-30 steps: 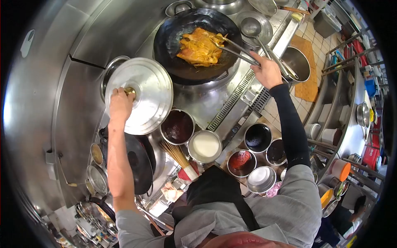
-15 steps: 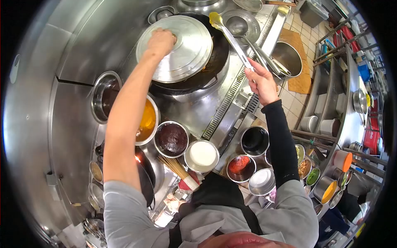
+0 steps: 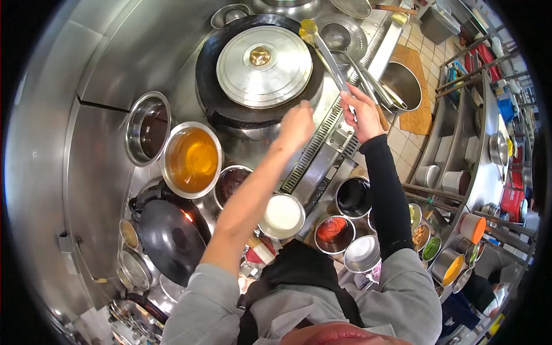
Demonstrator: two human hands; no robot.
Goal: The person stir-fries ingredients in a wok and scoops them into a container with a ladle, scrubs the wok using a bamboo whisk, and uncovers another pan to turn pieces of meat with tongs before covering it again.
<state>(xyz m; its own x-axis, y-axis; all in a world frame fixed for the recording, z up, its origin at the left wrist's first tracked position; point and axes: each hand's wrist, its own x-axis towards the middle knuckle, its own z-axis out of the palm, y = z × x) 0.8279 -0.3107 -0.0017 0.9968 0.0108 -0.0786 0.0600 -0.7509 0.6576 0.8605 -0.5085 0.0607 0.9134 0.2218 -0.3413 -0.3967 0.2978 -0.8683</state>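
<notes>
My right hand (image 3: 363, 115) is closed around the metal tongs (image 3: 332, 64), whose yellow tips point up and left, close to the ladle. My left hand (image 3: 296, 125) has curled fingers at the near right edge of the large black wok (image 3: 210, 86). That hand covers the part of the rim where the wok's loop handle was visible, so I cannot see what it grips, if anything. A round metal lid (image 3: 241, 75) with a brass-coloured knob (image 3: 260, 56) rests inside the wok and hides its contents.
A perforated skimmer (image 3: 357, 43) and a ladle (image 3: 335, 37) lie right of the wok, beside a deep steel pot (image 3: 411, 80). Nearer me are bowls of orange liquid (image 3: 195, 158), white liquid (image 3: 282, 215) and red paste (image 3: 332, 229). Flame shows beside another black wok (image 3: 169, 238).
My left hand has let go of the lid's knob and moved right and toward me, to the wok's near edge. The lid sits flatter and more centred. My right hand still holds the tongs.
</notes>
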